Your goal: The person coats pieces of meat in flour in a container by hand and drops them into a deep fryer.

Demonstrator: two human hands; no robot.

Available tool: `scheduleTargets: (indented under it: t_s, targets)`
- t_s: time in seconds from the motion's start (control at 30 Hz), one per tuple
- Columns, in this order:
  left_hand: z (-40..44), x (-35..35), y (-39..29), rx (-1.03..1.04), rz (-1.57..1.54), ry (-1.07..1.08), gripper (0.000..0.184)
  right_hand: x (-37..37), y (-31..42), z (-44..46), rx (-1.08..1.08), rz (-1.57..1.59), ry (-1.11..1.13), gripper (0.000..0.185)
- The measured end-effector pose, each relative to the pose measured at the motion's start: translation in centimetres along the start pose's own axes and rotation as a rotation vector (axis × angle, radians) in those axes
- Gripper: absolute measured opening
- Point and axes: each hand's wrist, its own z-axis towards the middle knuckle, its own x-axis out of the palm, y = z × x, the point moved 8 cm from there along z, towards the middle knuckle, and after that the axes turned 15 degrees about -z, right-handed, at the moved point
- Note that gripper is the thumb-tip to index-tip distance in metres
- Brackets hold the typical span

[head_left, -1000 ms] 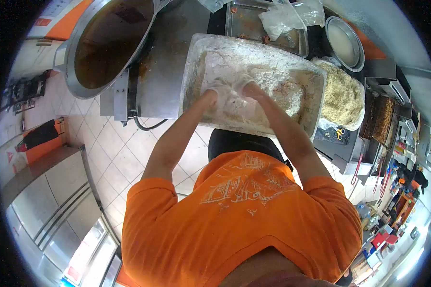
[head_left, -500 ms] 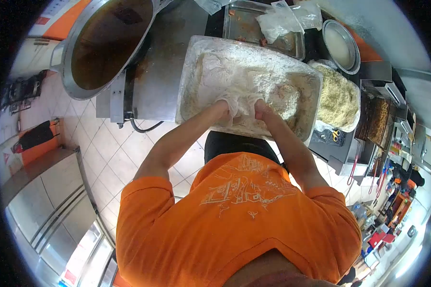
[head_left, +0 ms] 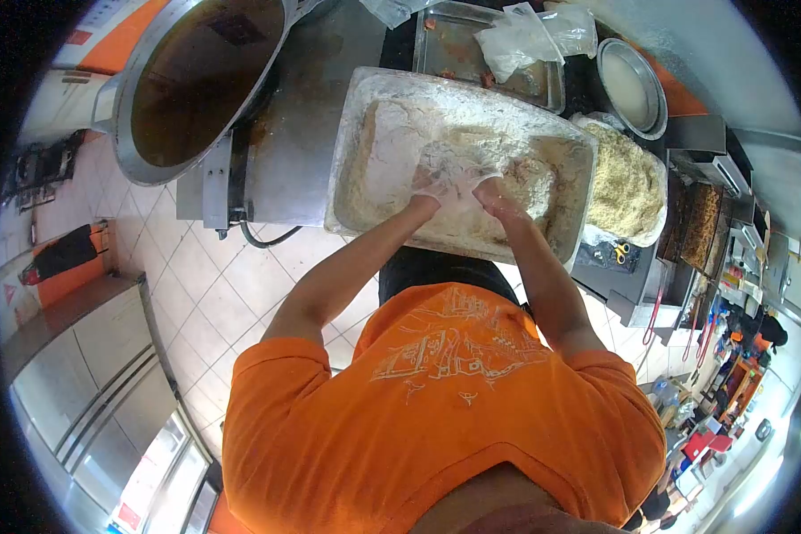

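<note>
Both hands are inside a large rectangular tub (head_left: 351, 191) whose floor is covered with white flour (head_left: 392, 151). My left hand (head_left: 430, 182), white with flour, is in the middle of the tub. Close to its right, my right hand (head_left: 485, 184) is also flour-coated. Blur and flour hide the fingers of both, and whether they hold anything cannot be made out. A clumpy, brownish mound of flour (head_left: 529, 182) lies to the right of my hands.
A wide pan of brown liquid (head_left: 200, 84) stands at the upper left. Behind the tub is a metal tray (head_left: 454, 44) with plastic bags (head_left: 516, 44). To the right are yellowish crumbs (head_left: 627, 187), a bowl of pale liquid (head_left: 627, 84) and yellow-handled scissors (head_left: 622, 252).
Over the last second both hands have shifted slightly right, coming toward my body and then moving a little away again inside the tub. The flour around them looks stirred.
</note>
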Motion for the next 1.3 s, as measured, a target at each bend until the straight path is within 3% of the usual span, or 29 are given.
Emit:
scheduleTargets:
  t_s: [0.07,0.1,0.17,0.23,0.3,0.37,0.43,0.47,0.5,0.53,0.57,0.6,0.67,0.7,0.77,0.83,0.87,0.9,0.93,1.03,1.07,1.1,1.17,1.27,1.3]
  targets:
    - [0.1,0.8,-1.5,0.347,0.572,0.022,0.045,-0.8,0.5,-0.1,-0.077,0.049,0.055,0.031]
    - [0.2,0.4,-2.2,0.344,0.570,0.019,0.045,-1.7,-1.1,0.4,0.024,0.183,0.034,0.032]
    - [1.1,-0.7,-1.2,-0.049,-0.231,0.092,0.049,-2.7,-3.6,0.8,0.131,0.313,0.024,0.032]
    - [1.3,-1.1,-2.6,-0.127,-0.115,0.108,0.047,-3.6,-5.4,1.0,0.224,0.519,-0.071,0.032]
    - [0.8,-0.8,-1.4,-0.209,-0.001,0.129,0.046,-2.2,-4.2,0.7,0.304,0.487,-0.075,0.032]
    - [0.1,-0.1,-1.0,0.162,0.491,0.022,0.045,0.0,-1.0,-0.2,0.382,0.456,-0.082,0.034]
    - [0.9,0.1,1.8,0.260,0.443,-0.061,0.046,1.7,5.7,-0.6,0.067,-0.750,-0.025,0.034]
    - [0.8,-0.5,2.1,0.359,0.395,-0.141,0.048,1.5,5.3,-0.2,0.074,-0.748,-0.024,0.034]
    - [0.4,-1.9,0.8,0.350,0.391,-0.134,0.048,2.3,6.1,0.2,-0.153,-0.764,0.051,0.036]
    - [0.5,-3.4,-1.0,0.198,0.029,0.097,0.049,3.1,7.1,-0.1,-0.382,-0.773,0.126,0.038]
    - [0.2,-3.8,-1.8,0.044,-0.331,0.321,0.050,2.9,7.2,-0.2,-0.378,-0.773,0.126,0.038]
    - [0.0,-4.6,-1.2,0.040,-0.333,0.320,0.050,2.8,7.4,-0.3,-0.378,-0.779,0.148,0.041]
    - [-0.1,-6.6,0.3,0.069,0.392,0.244,0.047,2.7,7.0,-0.2,-0.384,-0.783,0.173,0.044]
    - [-0.2,-6.5,2.9,0.067,0.394,0.240,0.047,3.0,4.2,-0.2,-0.299,-0.952,0.254,0.042]
    - [-1.1,-3.3,10.9,-0.006,0.648,0.502,0.038,2.7,-3.4,-0.5,-0.118,-1.287,0.421,0.039]
    - [-2.6,-0.2,9.8,-0.057,0.792,0.605,0.036,1.6,-11.4,-1.1,0.081,-1.618,0.579,0.036]
    - [-3.4,1.3,9.4,-0.104,0.936,0.714,0.034,1.7,-14.9,-0.7,0.081,-1.621,0.576,0.036]
    - [-3.1,1.5,8.0,-0.098,0.936,0.711,0.034,2.9,-17.9,0.4,-0.080,-1.677,0.569,0.038]
    - [-2.8,1.5,6.5,-0.157,0.765,0.724,0.035,4.2,-18.8,1.1,-0.245,-1.727,0.558,0.039]
    - [-0.1,1.2,9.8,-0.163,0.429,0.689,0.035,8.5,1.4,-0.5,-0.442,-1.590,0.504,0.038]
    - [1.2,1.0,10.8,-0.124,0.260,0.649,0.036,7.9,3.8,-0.6,-0.394,-1.550,0.478,0.037]
    - [1.3,0.3,8.7,-0.121,0.259,0.647,0.036,6.4,4.0,-0.3,-0.307,-1.501,0.438,0.037]
    - [-0.4,-4.2,6.6,-0.759,-0.230,0.243,0.027,3.7,2.9,1.1,-0.136,-1.467,0.348,0.036]
    - [3.6,3.5,18.5,-0.783,-0.900,0.440,0.030,1.5,-3.0,5.1,-0.072,-1.461,0.245,0.035]
    - [3.8,3.8,17.2,-0.768,-0.901,0.436,0.030,1.1,-5.3,6.4,-0.054,-1.406,0.218,0.034]
